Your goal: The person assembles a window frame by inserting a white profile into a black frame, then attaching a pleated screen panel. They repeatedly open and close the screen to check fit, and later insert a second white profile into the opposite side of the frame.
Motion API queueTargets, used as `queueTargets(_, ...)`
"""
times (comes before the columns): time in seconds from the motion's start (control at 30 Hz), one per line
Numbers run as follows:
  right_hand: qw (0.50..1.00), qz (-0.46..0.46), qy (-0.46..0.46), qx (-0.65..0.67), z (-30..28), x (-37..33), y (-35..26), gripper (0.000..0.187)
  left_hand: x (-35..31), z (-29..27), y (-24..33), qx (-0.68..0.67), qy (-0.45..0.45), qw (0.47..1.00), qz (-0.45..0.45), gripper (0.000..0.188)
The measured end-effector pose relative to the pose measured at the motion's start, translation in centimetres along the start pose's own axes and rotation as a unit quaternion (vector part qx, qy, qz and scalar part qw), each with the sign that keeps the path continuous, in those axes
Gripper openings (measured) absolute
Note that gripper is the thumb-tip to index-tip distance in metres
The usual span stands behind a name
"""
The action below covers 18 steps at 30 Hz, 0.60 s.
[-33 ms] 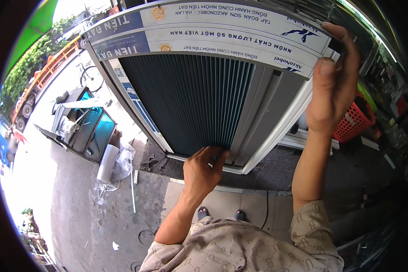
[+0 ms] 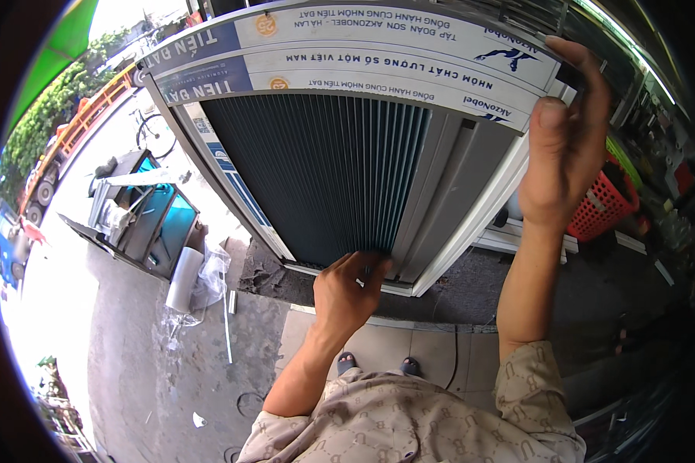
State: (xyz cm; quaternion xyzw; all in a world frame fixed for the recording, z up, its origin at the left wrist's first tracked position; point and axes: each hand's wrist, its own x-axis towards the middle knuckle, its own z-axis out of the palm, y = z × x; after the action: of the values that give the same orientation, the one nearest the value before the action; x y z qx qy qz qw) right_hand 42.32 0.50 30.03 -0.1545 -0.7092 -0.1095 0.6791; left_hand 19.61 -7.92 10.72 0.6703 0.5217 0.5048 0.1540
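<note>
A window-like aluminium frame (image 2: 490, 197) with a dark pleated screen (image 2: 301, 170) stands in front of me. Its top rail is covered with printed protective film (image 2: 347, 58). My right hand (image 2: 560, 166) grips the frame at the upper right corner, thumb on the near face and fingers over the outer edge. Down by the screen's lower right end, my left hand (image 2: 346, 293) has its fingers curled and pinched close to the bottom rail. A tiny bright spot shows between thumb and fingers; what it is I cannot make out.
A dark cart (image 2: 154, 216) with blue panels stands at left, beside a plastic-wrapped roll (image 2: 184, 278). A red basket (image 2: 602, 201) is behind my right forearm. White profiles (image 2: 510, 241) lie right of the frame. A bicycle (image 2: 156, 135) stands farther off.
My left hand has shifted very slightly, and a small bright spot now shows between its fingers. The right hand and frame are nearly unmoved.
</note>
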Motion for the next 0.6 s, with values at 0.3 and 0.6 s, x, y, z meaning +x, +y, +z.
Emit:
queueTargets(0.3, 1.000, 0.017, 0.014, -0.007, 0.4, -0.1, -0.5, 0.054, 0.7, 1.7, 3.6, 0.101, 0.183, 0.961, 0.182, 0.085)
queueTargets(0.6, 0.990, 0.065, 0.001, 0.122, 1.0, 0.3, -1.5, 0.059, 4.6, 2.2, 6.7, 0.080, 0.194, 0.942, 0.261, 0.109)
